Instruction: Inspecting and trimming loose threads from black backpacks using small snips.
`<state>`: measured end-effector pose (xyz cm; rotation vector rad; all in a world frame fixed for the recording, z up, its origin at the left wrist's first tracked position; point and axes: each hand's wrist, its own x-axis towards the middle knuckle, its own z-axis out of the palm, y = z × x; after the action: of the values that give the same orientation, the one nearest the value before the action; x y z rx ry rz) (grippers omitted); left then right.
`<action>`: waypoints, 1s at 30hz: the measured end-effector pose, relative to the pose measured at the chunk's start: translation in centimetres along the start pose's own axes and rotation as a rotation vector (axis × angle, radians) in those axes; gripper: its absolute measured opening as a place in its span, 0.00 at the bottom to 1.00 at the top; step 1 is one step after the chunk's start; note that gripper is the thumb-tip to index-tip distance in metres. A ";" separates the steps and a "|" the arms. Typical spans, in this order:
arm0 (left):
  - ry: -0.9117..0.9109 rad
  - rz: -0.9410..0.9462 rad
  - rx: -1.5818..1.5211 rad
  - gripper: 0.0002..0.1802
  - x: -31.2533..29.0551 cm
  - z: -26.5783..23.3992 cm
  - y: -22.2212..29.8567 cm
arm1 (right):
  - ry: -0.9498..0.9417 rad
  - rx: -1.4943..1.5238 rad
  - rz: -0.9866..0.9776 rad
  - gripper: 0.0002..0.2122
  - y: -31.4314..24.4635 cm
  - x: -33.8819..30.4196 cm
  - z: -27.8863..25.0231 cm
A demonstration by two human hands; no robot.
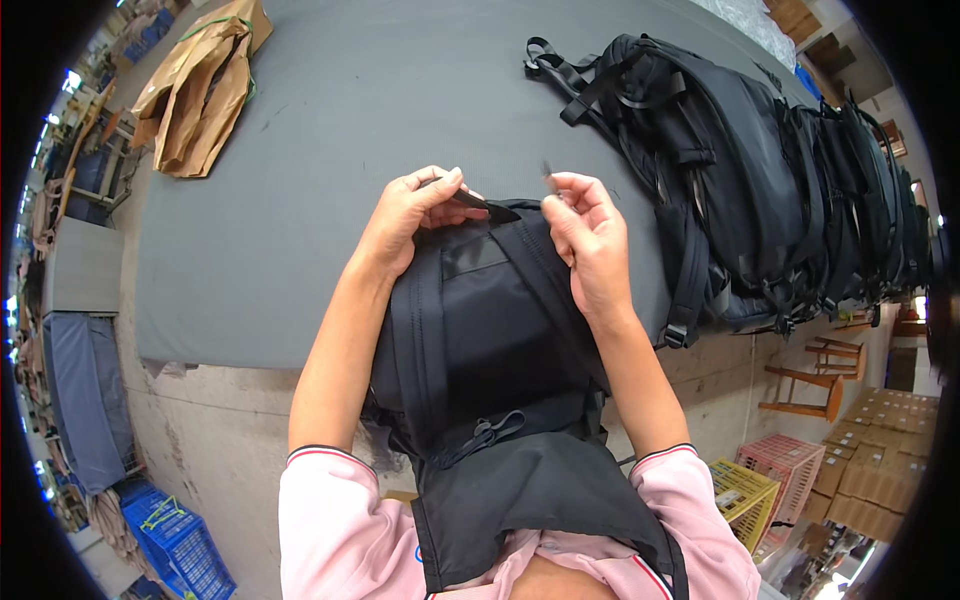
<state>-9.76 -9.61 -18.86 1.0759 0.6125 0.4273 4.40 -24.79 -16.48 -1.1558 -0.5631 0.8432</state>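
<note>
Hanging nearest, a dark apron (540,500) is covering the front of a pink shirt (335,530), and both bare forearms are reaching away from its short sleeves. On the near left, a blue crate (180,540) is standing on the concrete floor (265,470); on the near right, a yellow crate (745,495) is sitting just beside a pink crate (785,465), with cardboard boxes (880,450) stacking up farther right. A black cord (485,430) is looping where the apron and the bag are meeting.

Beyond it, the black backpack (480,315) is resting at the near edge of the desk (300,150), between the forearms, its two wide straps (420,330) running along its upper face. Wooden stools (805,385) are standing on the floor to the right.

At the backpack's far end, the left grip (415,215) is closing narrowly on a black strip (470,200); whether that strip is belonging to the bag, I cannot tell. Just to its right, the right grip (592,240) is pinching a small dark piece (548,178), thin and too blurred for naming.

Farther off, more black backpacks (750,170) are lying in a row along the desk's right side. On the far left, crumpled brown paper (205,95) is lying near the desk's edge, and on the far right, clear plastic (745,20) is spreading.
</note>
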 end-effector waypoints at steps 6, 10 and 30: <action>0.025 0.011 0.149 0.13 -1.2 1.6 1.5 | -0.122 -0.924 -0.429 0.11 -0.6 -0.2 1.9; 0.007 0.009 0.163 0.12 -2.0 2.7 2.6 | -0.133 -1.153 -0.493 0.08 -0.9 0.7 2.6; 0.046 0.047 0.136 0.06 -2.6 2.7 0.8 | 0.064 -1.178 -0.541 0.13 -0.7 -4.2 -0.4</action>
<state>-9.99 -12.70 -16.54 1.2143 0.6652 0.4567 2.46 -28.58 -15.83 -1.9267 -1.3275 -0.0835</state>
